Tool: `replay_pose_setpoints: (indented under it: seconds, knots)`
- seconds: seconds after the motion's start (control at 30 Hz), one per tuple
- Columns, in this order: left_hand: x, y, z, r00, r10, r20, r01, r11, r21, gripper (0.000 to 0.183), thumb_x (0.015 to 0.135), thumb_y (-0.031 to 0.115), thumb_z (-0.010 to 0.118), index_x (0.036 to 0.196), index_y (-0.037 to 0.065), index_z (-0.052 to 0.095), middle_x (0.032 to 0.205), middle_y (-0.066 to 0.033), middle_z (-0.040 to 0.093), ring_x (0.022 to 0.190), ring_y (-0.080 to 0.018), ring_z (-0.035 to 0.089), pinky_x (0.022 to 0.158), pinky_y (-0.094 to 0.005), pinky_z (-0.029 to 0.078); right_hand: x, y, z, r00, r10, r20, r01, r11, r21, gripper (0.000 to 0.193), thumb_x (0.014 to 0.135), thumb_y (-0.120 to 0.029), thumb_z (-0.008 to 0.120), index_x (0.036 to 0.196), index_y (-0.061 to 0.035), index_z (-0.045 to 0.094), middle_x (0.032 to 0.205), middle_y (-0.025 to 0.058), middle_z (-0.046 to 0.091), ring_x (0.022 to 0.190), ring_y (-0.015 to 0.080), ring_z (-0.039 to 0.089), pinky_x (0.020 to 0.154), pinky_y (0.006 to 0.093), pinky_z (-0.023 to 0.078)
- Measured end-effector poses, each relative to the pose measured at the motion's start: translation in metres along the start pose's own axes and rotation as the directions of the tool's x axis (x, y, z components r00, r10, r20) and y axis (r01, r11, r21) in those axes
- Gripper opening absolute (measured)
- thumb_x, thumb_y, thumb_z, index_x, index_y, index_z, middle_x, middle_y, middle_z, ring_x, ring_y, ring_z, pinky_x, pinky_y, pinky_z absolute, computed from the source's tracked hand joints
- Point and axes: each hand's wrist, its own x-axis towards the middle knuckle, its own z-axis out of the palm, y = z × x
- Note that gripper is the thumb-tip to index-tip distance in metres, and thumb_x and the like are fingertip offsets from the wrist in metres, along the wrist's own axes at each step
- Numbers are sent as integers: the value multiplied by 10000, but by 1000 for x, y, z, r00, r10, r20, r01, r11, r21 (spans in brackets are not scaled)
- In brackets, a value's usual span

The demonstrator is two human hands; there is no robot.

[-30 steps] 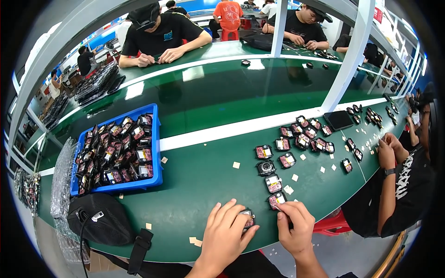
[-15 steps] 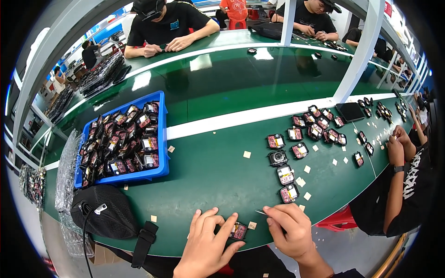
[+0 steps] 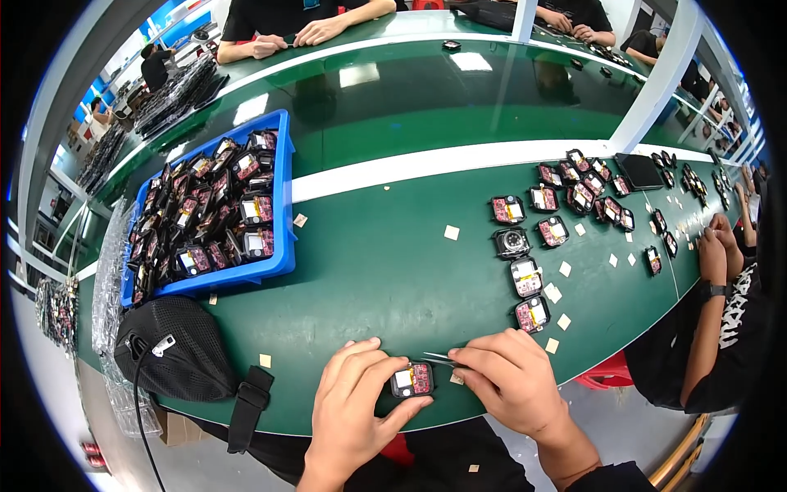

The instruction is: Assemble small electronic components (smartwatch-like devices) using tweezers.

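Since the earlier frame, the module (image 3: 411, 380) has been drawn closer to the near table (image 3: 385, 271) edge. It is pinched between thumb and fingers of the left hand (image 3: 357, 402). Tweezers (image 3: 440, 357) are gripped in the closed right hand (image 3: 512, 379), their tip apparently just above the module. A blue bin (image 3: 283, 205) is seen at left, a black pouch (image 3: 172, 348) below it.

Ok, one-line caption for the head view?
Left hand holds a small module while right hand brings tweezers to it.
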Motion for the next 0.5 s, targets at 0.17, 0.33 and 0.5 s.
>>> replay_pose_setpoints:
  seconds: [0.17,0.33,0.5]
  knots:
    - [0,-1,-2,999,24,21,-25,1000,18,649,619,272,1001,1175,52,746,1126,-94,695,1203,-363,637,1043,-501,513,0,2,2,998,-54,-12,53,998,-41,311,734,-30,874,1023,-102,784,946,8,719,733,206,594,659,351,427]
    - [1,0,0,1000,-7,-3,7,1000,-11,704,619,273,1001,1232,53,731,1100,-105,713,1206,-359,639,1046,-498,506,-4,4,4,997,-74,27,76,993,-90,298,774,-44,805,1063,-116,802,969,-36,701,779,160,588,670,325,386]
    - [2,-1,0,1000,5,-18,-6,999,-37,760,609,262,1003,1276,45,710,1009,-92,737,1217,-348,646,1066,-505,490,-4,1,6,989,-150,7,147,961,-235,277,789,-92,733,1055,-122,805,960,-40,702,774,139,577,681,319,378]
